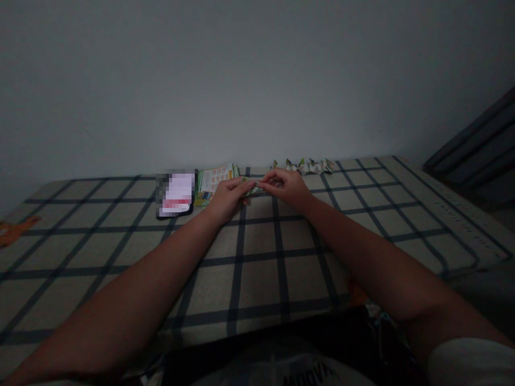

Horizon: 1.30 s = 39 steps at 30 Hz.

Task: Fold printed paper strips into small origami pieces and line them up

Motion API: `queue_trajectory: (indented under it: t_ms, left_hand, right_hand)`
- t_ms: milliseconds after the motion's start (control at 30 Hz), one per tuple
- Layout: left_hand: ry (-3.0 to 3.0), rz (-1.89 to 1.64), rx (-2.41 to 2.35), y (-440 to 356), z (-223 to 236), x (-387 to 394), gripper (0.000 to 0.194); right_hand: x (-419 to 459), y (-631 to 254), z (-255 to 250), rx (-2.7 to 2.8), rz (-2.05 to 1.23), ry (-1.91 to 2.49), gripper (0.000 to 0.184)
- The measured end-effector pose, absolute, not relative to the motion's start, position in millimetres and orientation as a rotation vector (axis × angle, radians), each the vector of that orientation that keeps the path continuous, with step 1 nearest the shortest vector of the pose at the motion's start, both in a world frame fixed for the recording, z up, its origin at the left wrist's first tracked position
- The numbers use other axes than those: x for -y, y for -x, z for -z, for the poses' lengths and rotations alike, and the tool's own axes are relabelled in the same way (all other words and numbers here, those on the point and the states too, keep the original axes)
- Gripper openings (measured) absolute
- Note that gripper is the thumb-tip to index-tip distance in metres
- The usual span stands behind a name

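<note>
Near the middle of the cloth-covered table, my left hand (227,199) and my right hand (286,185) meet at a small folded piece of green-and-white printed paper (254,187). My left thumb and fingers pinch its left side. On its right end, the thumb and fingertips of my right hand are closed. Fingers cover much of the piece, so its full shape is hidden. Just behind my left hand lies a stack of green-and-white printed sheets (215,178). Beyond my right hand stands a row of several small folded pieces with pointed tips (308,166).
A phone (177,194) with a bright, partly pixelated screen lies left of the sheets. The checked tablecloth (257,279) reaches back to a grey wall (257,80). Something orange (18,229) is at the far left edge. Dark slanted panels (478,139) stand at right.
</note>
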<state>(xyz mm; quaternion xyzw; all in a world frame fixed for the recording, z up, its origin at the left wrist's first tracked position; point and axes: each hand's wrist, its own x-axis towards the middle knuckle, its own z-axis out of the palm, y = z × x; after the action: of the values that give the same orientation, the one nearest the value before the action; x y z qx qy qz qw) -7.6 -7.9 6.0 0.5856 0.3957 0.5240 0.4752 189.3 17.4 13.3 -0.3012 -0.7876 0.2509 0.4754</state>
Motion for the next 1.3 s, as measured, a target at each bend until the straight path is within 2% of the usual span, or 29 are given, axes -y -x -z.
queue_trajectory:
  t_ms: [167, 467, 900, 1033, 1300]
  left_hand:
    - [-1.626, -1.238, -1.128, 9.2, -6.1, 10.4, 0.033]
    - [-1.448, -1.393, -1.062, 9.7, 0.2, 2.3, 0.027]
    - [-1.432, -1.349, -1.012, 6.3, -6.4, 8.0, 0.031]
    - [-1.474, -1.289, -1.031, 7.5, -6.7, 7.7, 0.037]
    - [-1.513, -1.311, -1.113, 7.5, -3.2, 7.2, 0.034]
  right_hand:
    - [-16.9, -189.0, -14.7, 1.923, -0.650, 0.757, 0.027]
    - [-21.1, -188.8, -9.3, 1.783, -1.022, 0.713, 0.039]
    - [-21.8, -188.9, -11.9, 1.735, -1.100, 0.778, 0.037]
    - [-21.6, -189.3, -12.2, 1.741, -1.070, 0.787, 0.035]
    - [-22.3, -191.4, -13.0, 1.829, -0.962, 0.807, 0.035]
